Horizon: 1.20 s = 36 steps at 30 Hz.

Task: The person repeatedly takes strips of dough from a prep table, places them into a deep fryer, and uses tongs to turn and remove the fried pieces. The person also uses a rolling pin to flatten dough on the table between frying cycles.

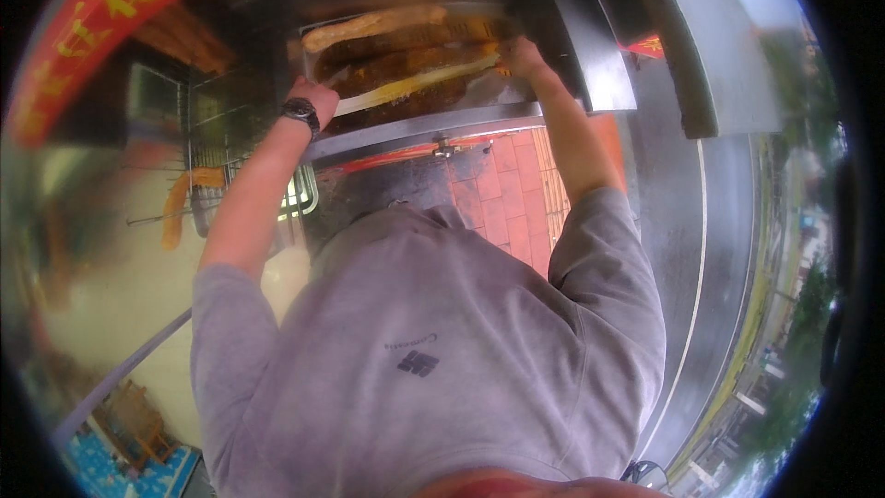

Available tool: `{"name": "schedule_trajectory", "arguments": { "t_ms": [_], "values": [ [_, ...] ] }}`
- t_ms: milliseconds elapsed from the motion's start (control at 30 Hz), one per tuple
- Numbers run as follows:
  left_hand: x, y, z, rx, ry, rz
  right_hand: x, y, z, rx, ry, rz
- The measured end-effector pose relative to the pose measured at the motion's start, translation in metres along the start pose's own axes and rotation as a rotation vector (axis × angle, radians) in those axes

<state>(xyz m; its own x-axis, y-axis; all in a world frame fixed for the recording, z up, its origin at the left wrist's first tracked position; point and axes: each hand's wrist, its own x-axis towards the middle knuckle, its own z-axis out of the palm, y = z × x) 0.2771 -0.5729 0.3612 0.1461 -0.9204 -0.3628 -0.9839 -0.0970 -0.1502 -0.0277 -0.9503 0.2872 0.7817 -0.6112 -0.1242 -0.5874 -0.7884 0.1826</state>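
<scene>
A long pale strip of dough [415, 89] is stretched between my two hands, slanting up to the right over the dark oil of a metal fryer [424, 122]. My left hand [315, 98], with a watch on its wrist, closes on the strip's left end at the fryer's near left corner. At the right side of the fryer, my right hand [523, 57] grips the other end, its fingertips partly hidden. Whether the strip's middle touches the oil I cannot tell. A golden fried dough stick [373, 26] lies along the fryer's far side.
Left of the fryer is a wire rack [207, 177] with a curved fried dough stick [175, 207] beside it. A metal panel [585, 37] stands at the right. Below the fryer's front edge are a small valve [444, 148] and red floor tiles [502, 189].
</scene>
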Motion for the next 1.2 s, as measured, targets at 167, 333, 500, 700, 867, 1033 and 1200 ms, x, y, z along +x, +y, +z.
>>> {"name": "schedule_trajectory", "arguments": {
  "t_ms": [167, 333, 500, 700, 867, 1033, 1200],
  "values": [
    [-0.007, 0.001, -0.005, 0.058, -0.098, -0.033, -0.004, 0.036, -0.036, 0.041, -0.028, 0.207],
    [-0.004, 0.004, -0.005, 0.025, -0.071, -0.05, 0.003, 0.01, -0.006, -0.243, 0.072, -0.042],
    [-0.009, 0.004, -0.005, 0.054, -0.125, -0.063, 0.008, 0.028, -0.025, -0.089, 0.093, 0.136],
    [-0.004, 0.007, -0.003, 0.044, -0.112, -0.053, 0.013, 0.028, -0.011, -0.243, -0.013, -0.038],
    [-0.002, 0.011, -0.014, 0.078, -0.124, -0.044, 0.007, 0.031, -0.015, -0.147, -0.013, 0.061],
    [-0.004, 0.013, -0.016, 0.037, -0.173, -0.091, 0.007, 0.032, -0.039, -0.005, 0.047, 0.139],
    [-0.002, 0.014, -0.016, 0.042, -0.166, -0.099, 0.002, 0.012, -0.039, -0.022, -0.052, 0.14]
  ]
}}
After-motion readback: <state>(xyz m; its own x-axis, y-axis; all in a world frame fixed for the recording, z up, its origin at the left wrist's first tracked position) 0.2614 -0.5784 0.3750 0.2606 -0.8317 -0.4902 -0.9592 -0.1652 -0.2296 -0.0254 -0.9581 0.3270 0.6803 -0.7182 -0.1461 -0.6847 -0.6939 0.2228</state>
